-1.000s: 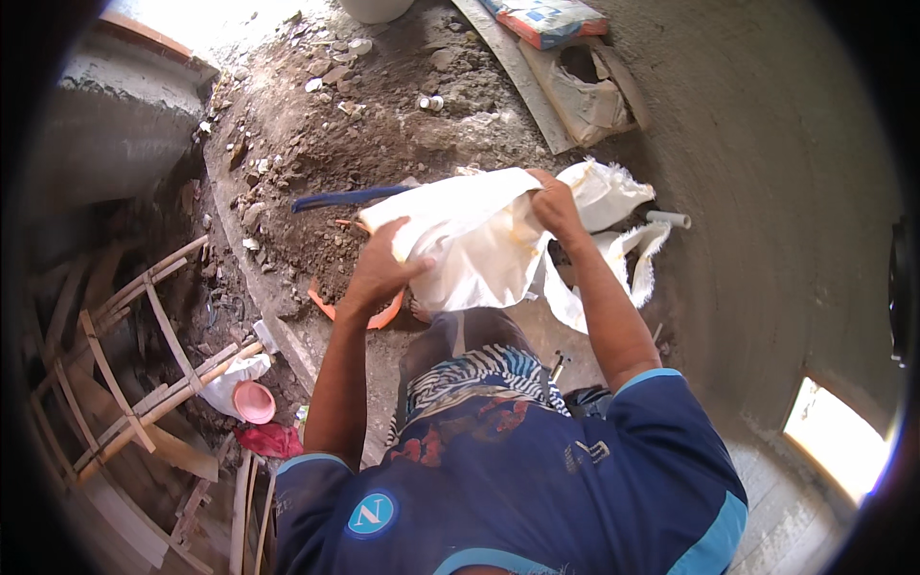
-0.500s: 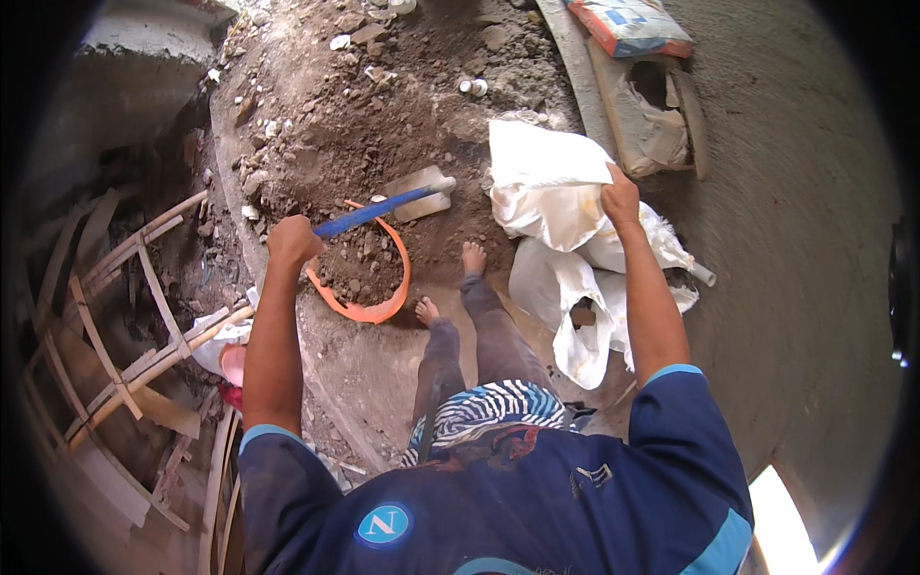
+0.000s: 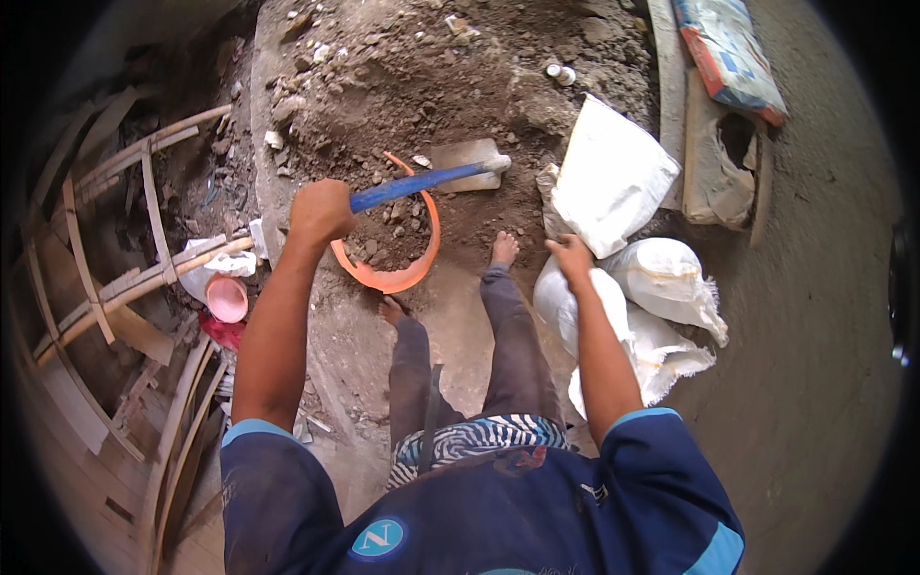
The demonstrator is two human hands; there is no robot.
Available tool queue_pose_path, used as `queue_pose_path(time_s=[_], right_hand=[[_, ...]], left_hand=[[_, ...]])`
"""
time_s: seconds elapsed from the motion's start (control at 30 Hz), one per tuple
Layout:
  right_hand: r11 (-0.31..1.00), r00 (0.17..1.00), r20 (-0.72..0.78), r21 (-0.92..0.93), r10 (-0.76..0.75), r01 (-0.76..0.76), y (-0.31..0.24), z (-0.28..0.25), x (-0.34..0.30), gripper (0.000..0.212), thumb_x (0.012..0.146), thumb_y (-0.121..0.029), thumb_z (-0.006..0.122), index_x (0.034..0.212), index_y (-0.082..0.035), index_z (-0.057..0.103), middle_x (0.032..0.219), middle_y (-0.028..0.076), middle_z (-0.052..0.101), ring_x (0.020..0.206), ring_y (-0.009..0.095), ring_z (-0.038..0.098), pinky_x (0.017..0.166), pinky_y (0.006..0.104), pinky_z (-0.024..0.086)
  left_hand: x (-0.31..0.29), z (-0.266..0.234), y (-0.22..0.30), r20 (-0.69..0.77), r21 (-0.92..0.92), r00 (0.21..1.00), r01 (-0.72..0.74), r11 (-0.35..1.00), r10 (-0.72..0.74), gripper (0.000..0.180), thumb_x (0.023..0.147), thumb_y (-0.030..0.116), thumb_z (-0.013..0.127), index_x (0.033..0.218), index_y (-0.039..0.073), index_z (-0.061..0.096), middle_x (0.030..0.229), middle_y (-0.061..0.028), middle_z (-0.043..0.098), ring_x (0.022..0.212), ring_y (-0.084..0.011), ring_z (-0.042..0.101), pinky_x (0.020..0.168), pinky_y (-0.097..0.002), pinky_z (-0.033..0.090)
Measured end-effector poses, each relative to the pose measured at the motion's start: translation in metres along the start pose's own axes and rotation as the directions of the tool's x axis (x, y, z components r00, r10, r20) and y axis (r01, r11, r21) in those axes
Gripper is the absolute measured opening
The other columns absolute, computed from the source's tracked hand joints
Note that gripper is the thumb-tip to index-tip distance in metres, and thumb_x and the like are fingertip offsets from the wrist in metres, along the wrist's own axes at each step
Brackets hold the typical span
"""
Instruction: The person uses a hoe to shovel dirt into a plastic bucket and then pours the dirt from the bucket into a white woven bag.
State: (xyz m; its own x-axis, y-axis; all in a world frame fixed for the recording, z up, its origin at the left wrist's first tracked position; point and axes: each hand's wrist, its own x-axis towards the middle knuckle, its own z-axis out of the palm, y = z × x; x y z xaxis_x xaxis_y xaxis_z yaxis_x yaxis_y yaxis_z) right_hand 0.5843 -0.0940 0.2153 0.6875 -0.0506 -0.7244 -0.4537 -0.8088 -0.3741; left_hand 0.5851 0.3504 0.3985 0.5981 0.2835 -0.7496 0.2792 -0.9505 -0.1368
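Observation:
My left hand (image 3: 323, 213) is closed around the blue handle of a hoe (image 3: 412, 187). Its flat, dirt-dusted metal blade (image 3: 467, 161) rests on the soil. Below the handle, a curved orange plastic rim (image 3: 407, 276) surrounds soil and small stones; whether it belongs to a whole basin is hidden. My right hand (image 3: 572, 257) is at the near left edge of a white woven sack (image 3: 618, 182), fingers partly spread, with no clear grip on it. That sack leans over several other white sacks (image 3: 668, 273) beside my right leg.
Loose soil and rubble (image 3: 402, 86) spread ahead of my bare feet. A printed bag (image 3: 733, 53) and a torn paper bag (image 3: 719, 177) lie far right by a board. Bamboo framing (image 3: 149, 201) and a pink container (image 3: 227, 298) are on the left.
My right hand has let go of the white sack's right corner and moved left and nearer to me, to its near edge. My left hand still holds the hoe. The view has shifted.

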Motion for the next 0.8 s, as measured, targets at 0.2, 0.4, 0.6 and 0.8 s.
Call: queue_pose_path(time_s=[0.2,0.4,0.6,0.8], right_hand=[[0.699,0.8,0.58,0.51,0.151,-0.501,-0.104,0.168,-0.005,0.086,0.08,-0.064,0.063,0.134,0.0,0.041,0.123,0.021,0.054,0.105,0.032,0.059,0.084,0.0447,0.047],[0.305,0.822,0.569,0.78,0.015,-0.546,-0.179,0.294,0.01,0.071,0.087,-0.049,0.063,0.13,0.003,0.041,0.117,0.026,0.053,0.099,0.039,0.06,0.078,0.0476,0.051],[0.408,0.916,0.324,0.823,0.235,-0.396,-0.165,0.359,0.008,0.017,0.082,-0.004,0.065,0.079,-0.004,0.048,0.058,0.005,0.047,0.048,0.019,0.051,0.045,0.034,0.044],[0.774,0.993,0.098,0.623,0.061,-0.109,-0.189,0.314,-0.053,0.017,0.074,-0.002,0.062,0.084,-0.004,0.048,0.065,0.005,0.054,0.053,0.015,0.054,0.046,0.0287,0.043]], left_hand=[[-0.023,0.07,-0.11,0.067,-0.082,0.997,0.04,0.996,-0.034,0.033,0.065,0.033,0.079,0.086,0.009,0.072,0.085,-0.018,0.069,0.084,-0.0352,0.066,0.075,-0.0454,0.052],[-0.077,0.238,-0.151,0.085,-0.445,0.988,0.157,0.882,-0.133,0.038,0.068,0.039,0.079,0.089,0.009,0.068,0.078,-0.017,0.067,0.077,-0.0366,0.066,0.07,-0.0464,0.051],[-0.14,0.4,-0.068,0.243,-0.702,0.947,0.32,0.636,-0.209,0.038,0.075,0.042,0.073,0.09,0.008,0.063,0.078,-0.02,0.066,0.075,-0.0394,0.064,0.067,-0.0481,0.05],[-0.184,0.435,-0.022,0.25,-0.927,0.967,0.226,0.299,0.044,0.043,0.075,0.043,0.075,0.089,0.004,0.066,0.077,-0.0209,0.066,0.076,-0.037,0.066,0.069,-0.0444,0.051]])
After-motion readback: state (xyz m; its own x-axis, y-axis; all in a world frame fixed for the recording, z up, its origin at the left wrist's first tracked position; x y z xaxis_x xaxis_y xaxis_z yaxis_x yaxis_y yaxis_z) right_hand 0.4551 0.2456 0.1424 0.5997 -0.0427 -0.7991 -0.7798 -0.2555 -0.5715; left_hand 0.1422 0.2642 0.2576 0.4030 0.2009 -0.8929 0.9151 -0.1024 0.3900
